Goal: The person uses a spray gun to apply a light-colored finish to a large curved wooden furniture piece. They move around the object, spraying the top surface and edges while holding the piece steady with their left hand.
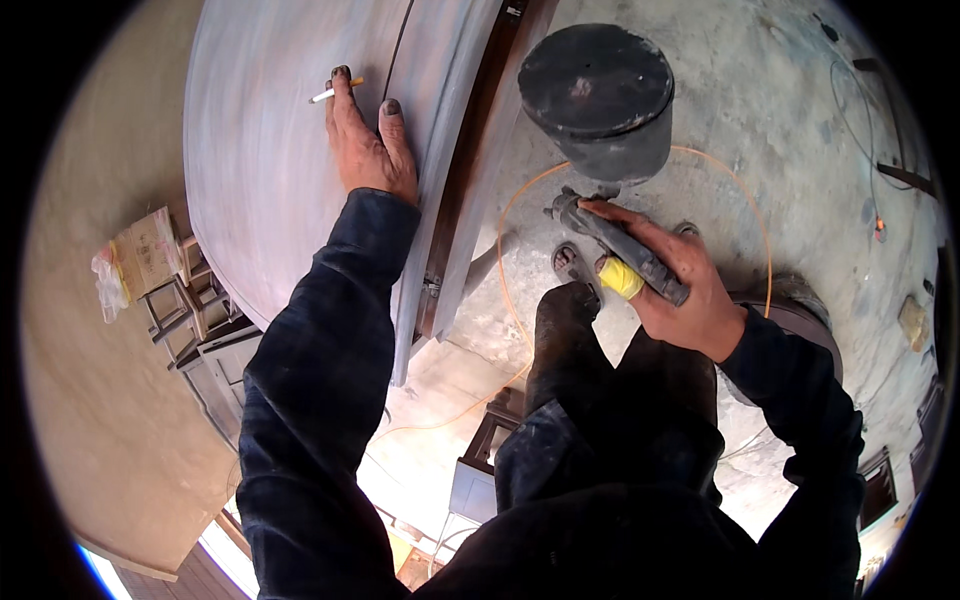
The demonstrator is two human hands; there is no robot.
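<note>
My left hand (372,150) rests on a large grey tabletop (270,150) with a curved edge, thumb and fingers apart. A white cigarette (325,95) with an orange filter is pinched between its fingers. Lower right of it, my right hand (680,285) is wrapped round a long dark grey hand tool (630,245), whose exact kind I cannot make out. Yellow tape (621,278) covers part of the thumb on that hand. The tool is held above the floor, apart from the tabletop.
A black bucket-like container (600,100) with a dusty flat top stands beyond my right hand. A thin orange hose (735,172) loops over the concrete floor (800,120) around my sandalled feet. Wooden stools (185,310) stand left of the tabletop, and a round dark object (810,325) sits beneath my right forearm.
</note>
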